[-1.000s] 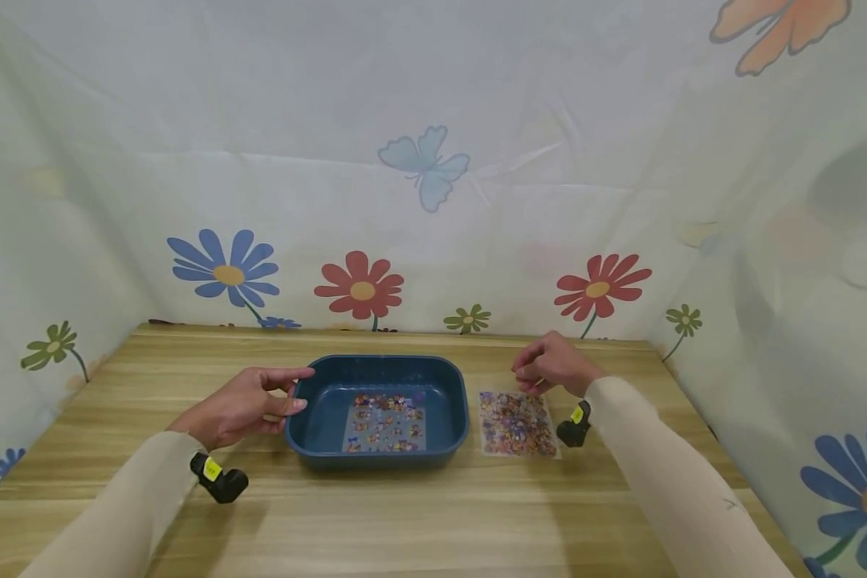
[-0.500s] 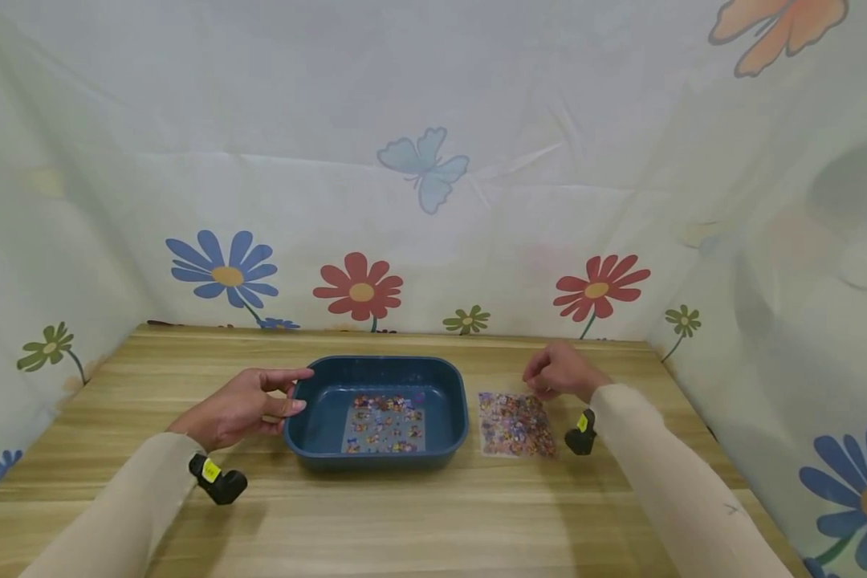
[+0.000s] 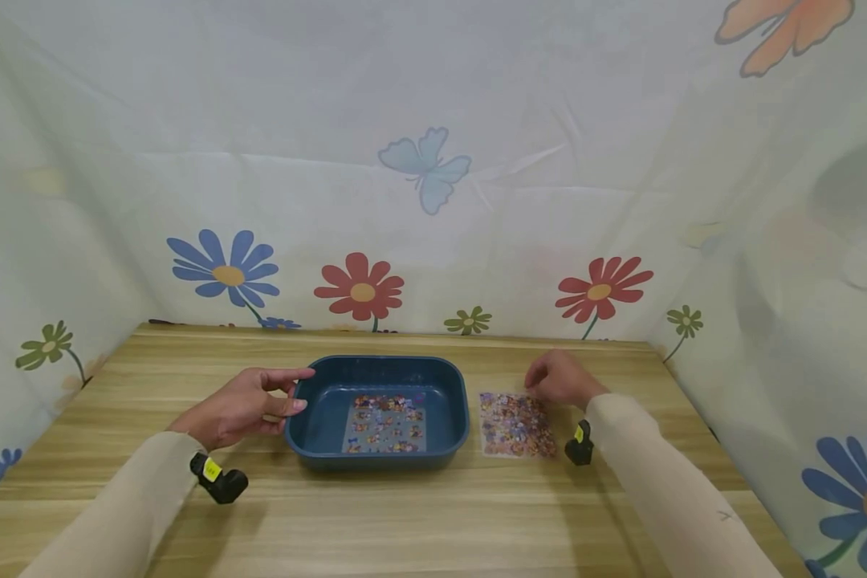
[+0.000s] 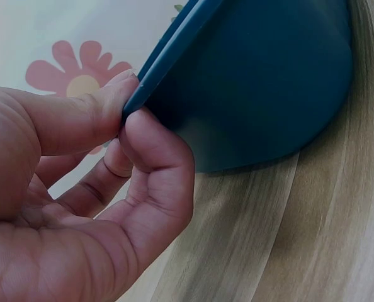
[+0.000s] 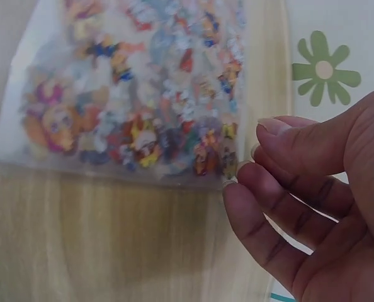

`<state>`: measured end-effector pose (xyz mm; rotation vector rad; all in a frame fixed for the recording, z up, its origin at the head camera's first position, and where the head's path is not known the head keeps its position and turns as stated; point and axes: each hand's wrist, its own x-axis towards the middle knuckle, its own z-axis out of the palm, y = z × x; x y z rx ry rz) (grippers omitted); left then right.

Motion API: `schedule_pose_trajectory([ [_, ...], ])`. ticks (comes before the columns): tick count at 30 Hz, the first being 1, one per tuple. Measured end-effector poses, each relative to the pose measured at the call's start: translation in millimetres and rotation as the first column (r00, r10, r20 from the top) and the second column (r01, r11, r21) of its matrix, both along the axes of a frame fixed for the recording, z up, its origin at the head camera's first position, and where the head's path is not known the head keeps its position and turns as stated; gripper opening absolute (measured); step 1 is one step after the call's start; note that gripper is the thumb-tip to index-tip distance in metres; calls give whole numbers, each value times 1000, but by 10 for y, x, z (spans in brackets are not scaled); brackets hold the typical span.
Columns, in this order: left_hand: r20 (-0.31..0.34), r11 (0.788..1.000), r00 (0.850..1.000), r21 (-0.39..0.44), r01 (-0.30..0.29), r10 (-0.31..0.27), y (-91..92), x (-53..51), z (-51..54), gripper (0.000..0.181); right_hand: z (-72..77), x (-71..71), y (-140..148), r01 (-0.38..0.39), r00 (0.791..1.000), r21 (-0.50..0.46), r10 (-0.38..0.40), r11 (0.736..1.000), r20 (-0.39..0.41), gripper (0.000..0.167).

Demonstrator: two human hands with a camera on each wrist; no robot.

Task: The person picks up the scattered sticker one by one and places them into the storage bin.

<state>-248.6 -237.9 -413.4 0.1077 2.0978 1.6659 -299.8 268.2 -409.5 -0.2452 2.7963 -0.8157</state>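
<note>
My left hand pinches the left rim of a dark blue plastic basin, thumb on one side and a bent finger on the other. On the basin's bottom lies a clear sticker sheet with small colourful cartoon figures. To the right, a stack of similar sticker sheets lies flat on the table. My right hand is at the stack's far right corner. In the right wrist view its fingertips are at the edge of the sheets, loosely bent, the thumb apart from them.
The wood-grain table stretches in front of the basin and to both sides. A pale cloth backdrop with printed flowers and butterflies closes off the back and sides. Each wrist wears a small black camera.
My right hand has shifted slightly right and down to the stack's far right corner. The left hand and the basin have stayed put.
</note>
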Motion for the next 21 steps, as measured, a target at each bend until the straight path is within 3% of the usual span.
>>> schedule_pose_trajectory([
  [12,-7,1000,1000,7,9,-8,-7,2,-5,77,-105,-16,-66,-49,992,161,67,986,-107,1],
  [21,5,1000,1000,6,4,-4,14,1,12,78,-128,-53,-88,-117,974,238,158,964,-161,10],
])
